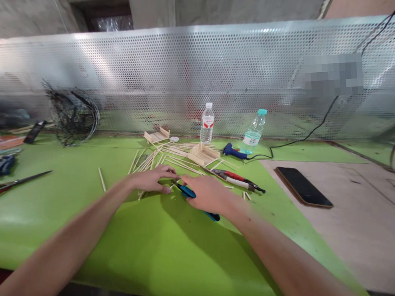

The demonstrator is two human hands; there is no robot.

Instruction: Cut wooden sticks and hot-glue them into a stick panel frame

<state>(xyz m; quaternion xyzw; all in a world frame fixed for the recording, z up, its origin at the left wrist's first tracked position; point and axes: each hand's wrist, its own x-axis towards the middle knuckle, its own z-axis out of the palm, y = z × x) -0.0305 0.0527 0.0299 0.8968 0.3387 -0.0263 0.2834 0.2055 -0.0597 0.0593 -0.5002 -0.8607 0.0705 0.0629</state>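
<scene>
My right hand (207, 193) is closed around a blue-handled cutter (189, 193) whose handle end sticks out below the wrist. Its jaws point left toward my left hand (152, 179), which lies low on the green table (88, 226) with fingers curled over a thin wooden stick (140, 195). Just beyond both hands lies a scatter of wooden sticks (171, 160) and a small frame built of sticks (203, 154). Another stick frame (156, 135) sits farther back.
Red-handled pliers (238, 180) lie right of my hands, a blue glue gun (233, 151) and two water bottles (207, 123) behind. A black phone (303, 186) rests on the brown board. Scissors (15, 182) and a wire bundle (71, 113) are at left. A perforated metal wall closes the back.
</scene>
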